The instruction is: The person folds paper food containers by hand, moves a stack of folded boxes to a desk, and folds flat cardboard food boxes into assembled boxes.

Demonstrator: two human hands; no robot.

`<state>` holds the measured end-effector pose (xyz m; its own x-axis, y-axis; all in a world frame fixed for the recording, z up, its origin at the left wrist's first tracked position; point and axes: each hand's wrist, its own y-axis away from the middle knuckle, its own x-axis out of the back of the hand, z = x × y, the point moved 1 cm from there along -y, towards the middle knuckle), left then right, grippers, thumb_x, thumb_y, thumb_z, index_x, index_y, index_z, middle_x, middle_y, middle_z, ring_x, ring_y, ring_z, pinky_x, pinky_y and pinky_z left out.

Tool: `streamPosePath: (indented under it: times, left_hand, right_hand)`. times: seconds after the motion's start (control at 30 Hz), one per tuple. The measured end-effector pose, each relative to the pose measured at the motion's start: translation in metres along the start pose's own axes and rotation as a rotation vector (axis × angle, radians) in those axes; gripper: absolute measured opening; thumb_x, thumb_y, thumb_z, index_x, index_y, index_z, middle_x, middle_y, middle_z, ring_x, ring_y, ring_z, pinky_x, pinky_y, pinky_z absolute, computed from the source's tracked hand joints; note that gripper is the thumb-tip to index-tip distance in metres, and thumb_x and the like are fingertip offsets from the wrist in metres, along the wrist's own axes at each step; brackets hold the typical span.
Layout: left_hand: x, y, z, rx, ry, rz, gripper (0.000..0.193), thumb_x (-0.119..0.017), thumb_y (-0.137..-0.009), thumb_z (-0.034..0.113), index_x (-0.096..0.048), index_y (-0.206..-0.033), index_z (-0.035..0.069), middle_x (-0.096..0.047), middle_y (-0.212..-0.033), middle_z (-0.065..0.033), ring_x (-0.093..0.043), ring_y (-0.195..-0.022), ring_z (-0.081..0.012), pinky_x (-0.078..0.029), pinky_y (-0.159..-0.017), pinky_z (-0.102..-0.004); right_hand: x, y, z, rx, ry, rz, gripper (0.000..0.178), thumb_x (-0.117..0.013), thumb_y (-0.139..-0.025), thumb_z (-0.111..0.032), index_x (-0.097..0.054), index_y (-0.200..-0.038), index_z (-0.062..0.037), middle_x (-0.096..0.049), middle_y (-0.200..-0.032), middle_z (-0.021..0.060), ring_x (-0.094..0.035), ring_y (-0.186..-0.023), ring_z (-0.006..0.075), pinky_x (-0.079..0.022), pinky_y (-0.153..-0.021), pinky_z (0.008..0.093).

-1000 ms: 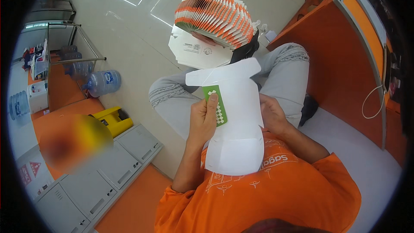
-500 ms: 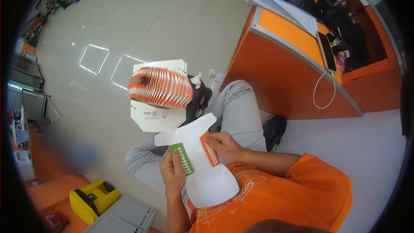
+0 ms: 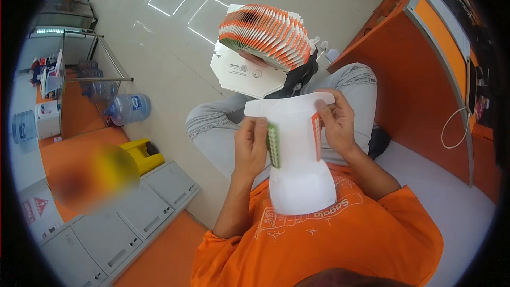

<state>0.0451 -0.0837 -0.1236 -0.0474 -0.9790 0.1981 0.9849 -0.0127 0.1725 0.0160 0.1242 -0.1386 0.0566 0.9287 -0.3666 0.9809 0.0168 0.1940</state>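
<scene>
A white unfolded carton blank is held over my lap, its plain side facing up. Along its left edge the green patterned side flap stands up, and along its right edge the orange side flap does too. My left hand is closed, pinching the left edge by the green flap between thumb and fingers. My right hand grips the upper right part, thumb above the orange flap and fingers around the end tab.
Beyond my knees, a fanned row of folded orange-and-white cartons rests on stacked white cardboard. To the right is an orange desk with a hanging white cable. Grey lockers and a water bottle are on the left.
My view has turned toward the left side. The right hand has moved from the orange flap up to the end tab. Both side flaps now stand steeper.
</scene>
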Motion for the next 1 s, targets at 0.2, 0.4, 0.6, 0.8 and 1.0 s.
streamPosePath:
  times: [0.2, 0.4, 0.6, 0.8, 1.0]
  left_hand:
    - [-0.006, -0.004, 0.007, -0.047, 0.038, 0.215, 0.043, -0.051, -0.112, 0.022, -0.054, -0.146, -0.004, -0.071, -0.109, -0.0069, -0.063, -0.089, -0.008, -0.05, -0.079, -0.0222]
    - [-0.003, -0.001, 0.002, -0.033, -0.036, 0.079, 0.051, -0.047, -0.112, 0.018, -0.037, -0.158, -0.003, -0.068, -0.122, -0.0115, -0.062, -0.109, -0.0125, -0.051, -0.092, -0.0282]
    - [-0.008, 0.016, 0.031, -0.025, -0.03, -0.085, 0.043, -0.055, -0.103, 0.006, -0.05, -0.144, -0.006, -0.068, -0.111, -0.0167, -0.066, -0.094, -0.0187, -0.053, -0.079, -0.0322]
    - [0.008, 0.016, 0.013, -0.017, -0.239, -0.057, 0.018, -0.057, -0.105, 0.009, -0.068, -0.11, -0.004, -0.067, -0.084, -0.0152, -0.062, -0.069, -0.0184, -0.048, -0.062, -0.0357]
    - [0.005, 0.012, 0.036, -0.052, -0.336, -0.112, 0.02, -0.057, -0.108, 0.012, -0.064, -0.098, -0.003, -0.067, -0.088, -0.0109, -0.055, -0.075, -0.0096, -0.047, -0.068, -0.0283]
  right_hand:
    - [0.005, 0.003, 0.011, 0.233, 0.34, -0.157, 0.034, -0.056, -0.105, -0.001, -0.063, -0.137, 0.0032, -0.066, -0.105, 0.0064, -0.057, -0.086, 0.0088, -0.047, -0.073, 0.0228]
    - [0.001, 0.006, 0.004, 0.218, 0.298, -0.256, 0.037, -0.059, -0.105, -0.007, -0.062, -0.139, 0.0048, -0.066, -0.104, 0.0079, -0.056, -0.084, 0.0102, -0.048, -0.073, 0.0234]
    - [0.004, 0.001, 0.023, 0.088, 0.194, 0.065, 0.033, -0.056, -0.109, -0.017, -0.066, -0.131, 0.0055, -0.072, -0.105, 0.0065, -0.064, -0.089, 0.0099, -0.052, -0.08, 0.0243]
    - [0.018, -0.022, -0.002, 0.427, 0.64, 0.189, 0.049, -0.082, -0.085, -0.009, -0.065, -0.131, -0.0032, -0.064, -0.126, 0.0143, -0.06, -0.117, 0.0233, -0.049, -0.097, 0.0362]
    - [-0.013, -0.029, -0.048, 0.675, 0.839, -0.417, 0.033, -0.081, -0.079, -0.004, -0.075, -0.112, -0.0075, -0.068, -0.103, 0.0103, -0.061, -0.101, 0.0278, -0.049, -0.087, 0.0379]
